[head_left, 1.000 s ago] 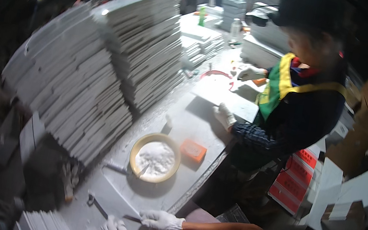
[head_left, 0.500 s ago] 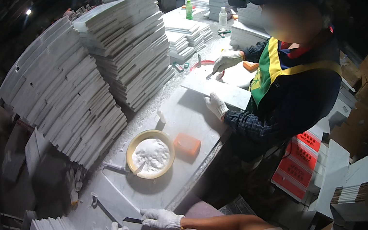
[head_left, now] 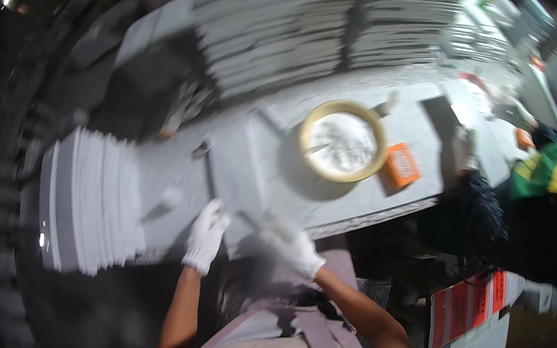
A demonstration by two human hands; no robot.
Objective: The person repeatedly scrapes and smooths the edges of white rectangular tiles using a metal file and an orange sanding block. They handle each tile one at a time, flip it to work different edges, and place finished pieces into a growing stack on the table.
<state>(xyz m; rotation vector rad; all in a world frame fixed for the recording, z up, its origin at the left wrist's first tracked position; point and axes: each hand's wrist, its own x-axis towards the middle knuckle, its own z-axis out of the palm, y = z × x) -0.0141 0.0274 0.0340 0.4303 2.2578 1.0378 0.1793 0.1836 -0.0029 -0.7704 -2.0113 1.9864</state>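
A white slab (head_left: 239, 163) lies on the work table in front of me. My left hand (head_left: 206, 239), in a white knitted glove, is at the slab's near left edge with fingers stretched out and the thumb apart. To its right, my gloved right hand (head_left: 292, 245) is smeared by motion above the slab's near end. From its fingers a dark flat blade (head_left: 249, 220) points left; its handle is hidden in the glove. Beyond the slab stands a yellowish bowl (head_left: 310, 124) of white powder or paste (head_left: 344, 141), a tool's tip sunk in it.
An orange box (head_left: 402, 164) sits right of the bowl. Tall stacks of white slabs (head_left: 283, 18) line the far side; another stack (head_left: 84, 199) stands at the left. A co-worker (head_left: 535, 197) in a green and yellow apron works at the right. Red-and-white cartons (head_left: 467, 308) are below.
My view has swung left, so the table and bowl appear further right. Both my hands now show fully over the near end of the slab. The dark blade stays in my right hand.
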